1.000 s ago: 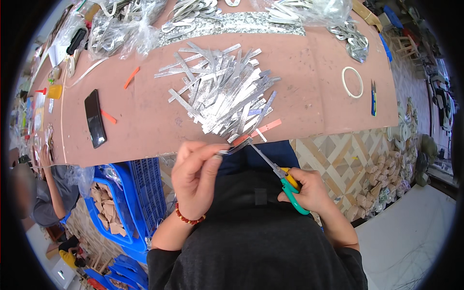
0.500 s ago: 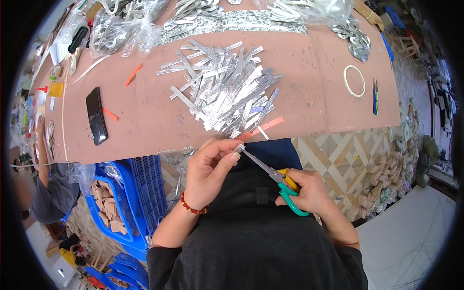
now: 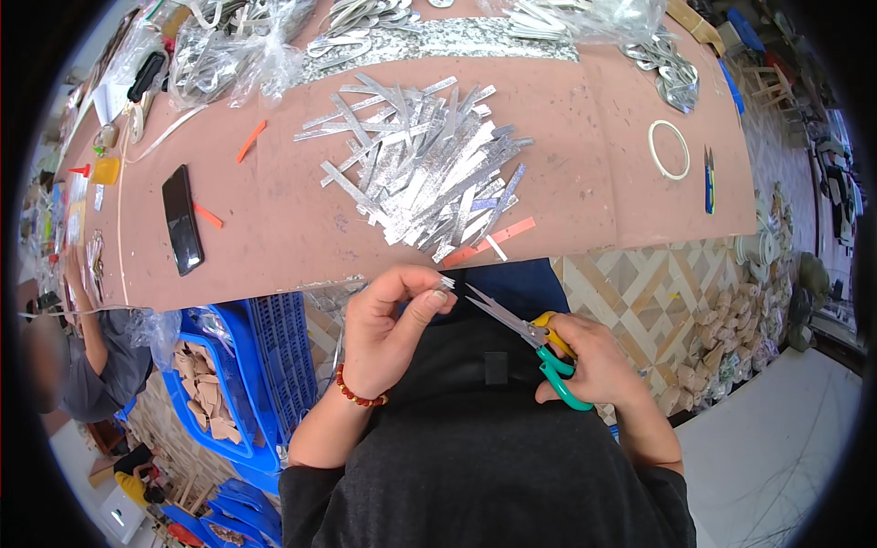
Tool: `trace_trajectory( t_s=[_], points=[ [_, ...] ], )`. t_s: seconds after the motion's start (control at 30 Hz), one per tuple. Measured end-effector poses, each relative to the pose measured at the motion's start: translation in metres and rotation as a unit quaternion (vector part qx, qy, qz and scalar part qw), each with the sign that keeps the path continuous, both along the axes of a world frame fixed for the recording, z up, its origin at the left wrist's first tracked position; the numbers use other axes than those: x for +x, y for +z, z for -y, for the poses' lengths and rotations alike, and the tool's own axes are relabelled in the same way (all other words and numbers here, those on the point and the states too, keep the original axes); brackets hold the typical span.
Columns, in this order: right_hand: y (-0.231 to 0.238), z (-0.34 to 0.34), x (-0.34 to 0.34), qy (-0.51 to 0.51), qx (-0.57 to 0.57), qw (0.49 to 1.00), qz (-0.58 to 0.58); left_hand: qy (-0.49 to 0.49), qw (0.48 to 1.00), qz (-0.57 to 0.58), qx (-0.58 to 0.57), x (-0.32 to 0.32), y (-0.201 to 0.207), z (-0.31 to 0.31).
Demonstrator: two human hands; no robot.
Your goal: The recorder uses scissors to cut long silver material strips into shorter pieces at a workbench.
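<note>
My left hand pinches a small silver strip between thumb and fingers, just off the table's near edge. Only the strip's short end shows; the rest is hidden by the fingers. In my right hand is a pair of scissors with yellow and green handles. Their blades are slightly parted and point at the strip, a little apart from it. Beyond my hands, a loose heap of silver strips lies on the table, with a flat orange strip at its near side.
On the brown table lie a black phone, a pale ring and thread snips. Plastic bags line the far side. Blue crates stand at my lower left. Another person sits at the left.
The scissors have drawn back to the right, away from the strip, and their blades have parted a little. My left hand has shifted slightly left, still pinching the strip.
</note>
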State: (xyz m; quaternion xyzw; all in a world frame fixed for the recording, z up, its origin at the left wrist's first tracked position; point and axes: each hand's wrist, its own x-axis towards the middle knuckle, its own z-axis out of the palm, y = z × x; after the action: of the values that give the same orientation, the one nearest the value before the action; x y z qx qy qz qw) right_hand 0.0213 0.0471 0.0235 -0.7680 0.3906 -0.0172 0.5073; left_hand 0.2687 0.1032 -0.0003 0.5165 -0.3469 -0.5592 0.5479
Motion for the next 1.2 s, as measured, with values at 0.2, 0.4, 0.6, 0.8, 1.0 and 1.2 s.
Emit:
trace_trajectory(
  t_s=[0.2, 0.4, 0.6, 0.8, 1.0, 1.2],
  points=[
    [0.0, -0.002, 0.0, -0.01, -0.008, 1.0, -0.017, -0.016, 0.998, -0.059, 0.015, -0.006, -0.002, 0.001],
    [-0.005, -0.006, -0.006, -0.032, 0.022, 0.999, 0.02, -0.122, 0.985, 0.119, 0.031, 0.008, 0.019, 0.012],
    [-0.012, -0.012, -0.037, -0.1, 0.061, 0.983, 0.144, -0.385, 0.895, 0.223, 0.032, 0.043, 0.054, 0.013],
    [-0.023, -0.026, -0.04, -0.13, 0.085, 0.985, 0.074, -0.357, 0.924, 0.094, 0.101, 0.028, -0.005, 0.015],
    [-0.025, -0.032, -0.033, -0.233, 0.199, 0.952, 0.016, -0.339, 0.908, 0.202, 0.14, 0.019, 0.015, 0.024],
    [-0.027, -0.03, -0.028, -0.245, 0.2, 0.948, 0.027, -0.31, 0.926, 0.212, 0.037, 0.021, -0.005, 0.016]
  ],
)
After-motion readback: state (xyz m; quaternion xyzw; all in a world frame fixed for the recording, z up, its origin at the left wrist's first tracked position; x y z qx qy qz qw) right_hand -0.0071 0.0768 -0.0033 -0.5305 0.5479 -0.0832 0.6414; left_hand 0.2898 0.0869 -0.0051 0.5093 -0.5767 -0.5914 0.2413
